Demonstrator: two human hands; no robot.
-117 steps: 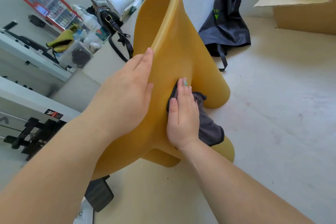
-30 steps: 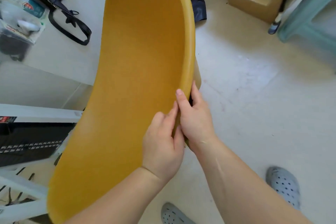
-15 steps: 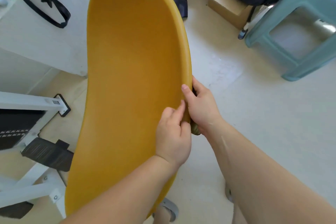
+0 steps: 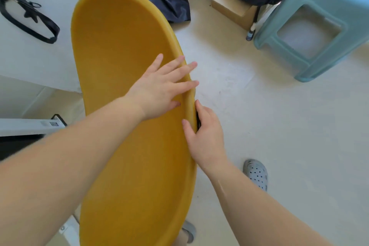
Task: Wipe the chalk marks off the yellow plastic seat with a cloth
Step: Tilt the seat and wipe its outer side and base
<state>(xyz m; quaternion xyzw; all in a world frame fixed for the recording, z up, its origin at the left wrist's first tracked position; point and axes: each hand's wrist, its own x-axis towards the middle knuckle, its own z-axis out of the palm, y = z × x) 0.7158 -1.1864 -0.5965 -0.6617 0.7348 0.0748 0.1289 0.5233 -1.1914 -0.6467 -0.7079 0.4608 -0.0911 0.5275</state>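
Left hand (image 4: 159, 90) flat across seat (image 4: 119, 46)

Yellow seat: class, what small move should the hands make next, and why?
Probably slide the right hand and its cloth along the rim's back: the left hand lies flat on the yellow seat, bracing it, and the cloth shows only as a dark sliver behind the edge.

My left hand (image 4: 157, 90) lies flat on the seat (image 4: 119, 56), fingers (image 4: 173, 66) straight and spread, forearm reaching in from the lower left. My right hand (image 4: 207, 138) pinches the seat's rim, thumb on the inner face and the other fingers curled behind, forearm coming from the lower right.
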